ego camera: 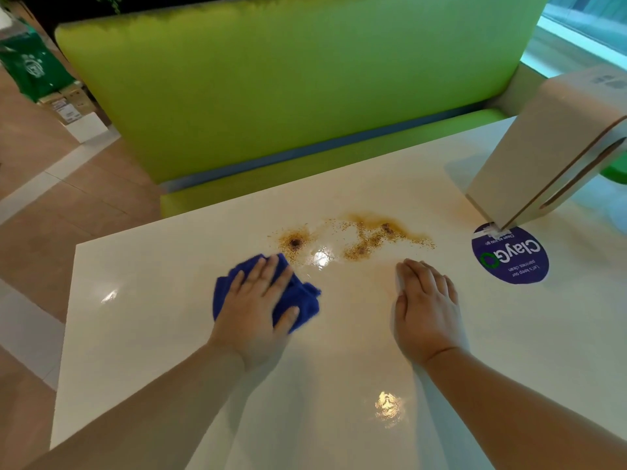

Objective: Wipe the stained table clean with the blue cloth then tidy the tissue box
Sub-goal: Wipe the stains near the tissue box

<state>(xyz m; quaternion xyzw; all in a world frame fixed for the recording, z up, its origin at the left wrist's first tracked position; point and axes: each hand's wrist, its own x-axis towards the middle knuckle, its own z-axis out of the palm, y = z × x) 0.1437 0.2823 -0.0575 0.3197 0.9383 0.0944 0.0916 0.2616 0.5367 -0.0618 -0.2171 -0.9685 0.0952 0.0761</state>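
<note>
Tissue box (543, 147) cut off right; blue cloth (303, 298) half under left hand (252, 300).

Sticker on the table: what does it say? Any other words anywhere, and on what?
"ClayGo": purple round sticker, upside down.
"Clean as you go": same sticker, small print.
"Let's keep our ... clean": same sticker; one word blurred.
Label on the tissue box: too blurred.
Logo on the green bag, labels on the floor boxes: too small.

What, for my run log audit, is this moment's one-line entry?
phase: wipe; left hand: presses crumpled blue cloth; right hand: flat on glossy white table; brown grainy stain: unwiped; beige tissue box: untouched
</note>
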